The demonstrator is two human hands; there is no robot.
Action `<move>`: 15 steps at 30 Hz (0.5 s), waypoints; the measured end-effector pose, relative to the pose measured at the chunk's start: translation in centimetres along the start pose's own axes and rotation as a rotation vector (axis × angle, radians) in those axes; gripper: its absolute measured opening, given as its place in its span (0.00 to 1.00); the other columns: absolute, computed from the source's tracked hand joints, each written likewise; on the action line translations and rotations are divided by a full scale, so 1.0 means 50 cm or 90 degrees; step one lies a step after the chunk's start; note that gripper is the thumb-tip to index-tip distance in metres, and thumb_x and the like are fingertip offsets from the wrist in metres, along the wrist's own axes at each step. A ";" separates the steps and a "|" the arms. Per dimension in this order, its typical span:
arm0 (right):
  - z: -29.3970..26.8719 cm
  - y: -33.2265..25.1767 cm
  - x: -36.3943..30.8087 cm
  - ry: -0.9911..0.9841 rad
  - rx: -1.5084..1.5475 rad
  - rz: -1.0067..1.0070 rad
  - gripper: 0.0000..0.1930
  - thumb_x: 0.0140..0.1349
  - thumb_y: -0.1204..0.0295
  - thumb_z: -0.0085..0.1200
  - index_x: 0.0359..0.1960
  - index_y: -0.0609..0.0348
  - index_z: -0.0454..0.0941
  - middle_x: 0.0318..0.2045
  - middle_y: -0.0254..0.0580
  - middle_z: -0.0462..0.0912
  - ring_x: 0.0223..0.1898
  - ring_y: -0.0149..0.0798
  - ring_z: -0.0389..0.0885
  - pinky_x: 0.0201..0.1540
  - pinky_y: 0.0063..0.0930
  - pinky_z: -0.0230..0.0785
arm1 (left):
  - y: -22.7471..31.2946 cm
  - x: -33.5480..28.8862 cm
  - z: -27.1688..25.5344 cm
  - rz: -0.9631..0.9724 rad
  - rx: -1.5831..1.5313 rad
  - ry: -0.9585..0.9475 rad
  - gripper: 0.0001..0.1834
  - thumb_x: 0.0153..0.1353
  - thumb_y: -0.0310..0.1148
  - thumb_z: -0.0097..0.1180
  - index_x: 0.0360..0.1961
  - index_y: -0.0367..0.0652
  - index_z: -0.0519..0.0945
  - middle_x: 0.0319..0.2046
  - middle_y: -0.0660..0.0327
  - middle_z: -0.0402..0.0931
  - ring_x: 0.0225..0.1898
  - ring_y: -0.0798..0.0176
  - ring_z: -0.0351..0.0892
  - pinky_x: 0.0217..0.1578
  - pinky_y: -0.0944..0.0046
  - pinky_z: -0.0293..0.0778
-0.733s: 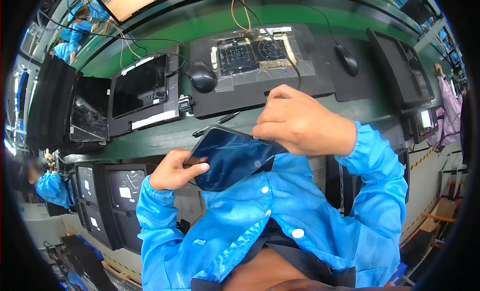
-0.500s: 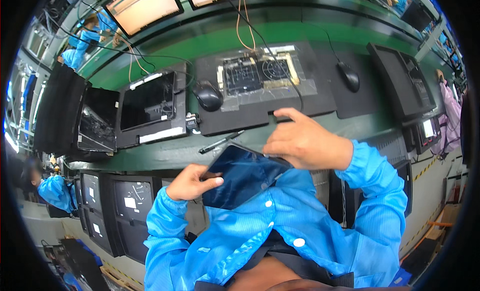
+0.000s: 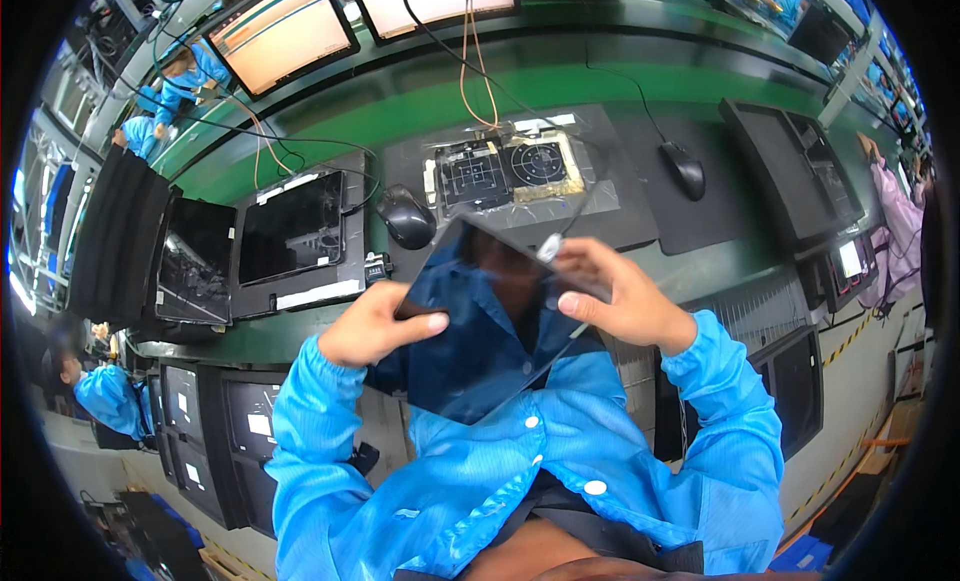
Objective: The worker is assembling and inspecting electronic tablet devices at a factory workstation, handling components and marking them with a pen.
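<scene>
A dark, glossy tablet [image 3: 480,326] is held up and tilted in front of my chest, its screen reflecting my blue sleeves. My left hand [image 3: 375,326] grips its left edge, thumb over the front. At the opposite edge my right hand [image 3: 625,299] has its thumb in front and its fingers by the upper right side. A white cable plug [image 3: 549,247] shows at those fingertips, with a dark cable rising behind it; whether it sits in the tablet cannot be made out. Beyond lies a fixture pad with two dark patterned plates [image 3: 470,179].
Black mice [image 3: 407,218] [image 3: 683,171] rest on dark mats. Another tablet [image 3: 292,226] lies at left beside a black panel [image 3: 196,261]. Black trays [image 3: 790,171] stand at right. Monitors [image 3: 285,36] line the back. Co-workers in blue [image 3: 112,386] appear at left.
The tablet has risen and moved toward the bench, with its screen turned more to view. My right hand has lowered along its edge, and a white plug now shows. The pen is now hidden.
</scene>
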State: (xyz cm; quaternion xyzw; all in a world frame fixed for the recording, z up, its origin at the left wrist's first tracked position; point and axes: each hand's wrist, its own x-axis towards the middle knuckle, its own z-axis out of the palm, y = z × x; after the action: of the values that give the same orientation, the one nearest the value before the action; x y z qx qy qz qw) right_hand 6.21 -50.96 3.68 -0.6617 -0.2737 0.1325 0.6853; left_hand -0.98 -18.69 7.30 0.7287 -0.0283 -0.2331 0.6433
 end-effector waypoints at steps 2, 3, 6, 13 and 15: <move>-0.049 0.019 0.011 -0.021 0.015 0.050 0.21 0.70 0.58 0.64 0.52 0.65 0.79 0.43 0.36 0.83 0.44 0.31 0.79 0.51 0.30 0.73 | 0.066 0.050 0.010 0.040 0.079 0.014 0.17 0.67 0.35 0.68 0.50 0.32 0.83 0.38 0.68 0.82 0.41 0.75 0.76 0.45 0.68 0.76; -0.079 0.030 0.018 -0.038 0.035 0.104 0.21 0.72 0.58 0.62 0.54 0.64 0.78 0.46 0.36 0.83 0.46 0.30 0.80 0.53 0.30 0.73 | 0.067 0.085 0.001 0.110 0.137 0.047 0.18 0.67 0.34 0.68 0.51 0.32 0.82 0.40 0.66 0.83 0.43 0.73 0.79 0.46 0.67 0.77; -0.107 0.018 0.042 0.140 0.248 0.122 0.18 0.76 0.62 0.56 0.57 0.64 0.78 0.50 0.38 0.85 0.50 0.31 0.83 0.54 0.31 0.76 | 0.080 0.158 -0.043 0.376 0.020 0.378 0.21 0.68 0.32 0.67 0.58 0.34 0.79 0.53 0.56 0.82 0.52 0.64 0.83 0.53 0.63 0.78; -0.159 0.086 0.087 0.236 0.334 0.191 0.15 0.77 0.64 0.52 0.56 0.60 0.77 0.51 0.42 0.85 0.52 0.43 0.86 0.59 0.51 0.78 | 0.023 0.204 -0.076 0.212 0.629 0.370 0.50 0.56 0.61 0.71 0.69 0.34 0.72 0.68 0.45 0.70 0.72 0.45 0.67 0.75 0.40 0.50; -0.149 0.099 0.106 0.231 0.339 0.207 0.16 0.78 0.63 0.51 0.55 0.63 0.76 0.52 0.43 0.84 0.51 0.42 0.86 0.59 0.51 0.79 | -0.005 0.212 -0.063 0.154 0.726 0.324 0.61 0.47 0.72 0.70 0.70 0.33 0.70 0.70 0.44 0.67 0.74 0.44 0.62 0.76 0.31 0.37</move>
State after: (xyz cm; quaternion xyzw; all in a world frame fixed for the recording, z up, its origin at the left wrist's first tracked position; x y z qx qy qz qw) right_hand 15.49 -53.84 0.08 -0.5077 0.0054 0.1866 0.8411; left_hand 9.58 -19.33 4.03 0.9810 -0.0765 0.0733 0.1627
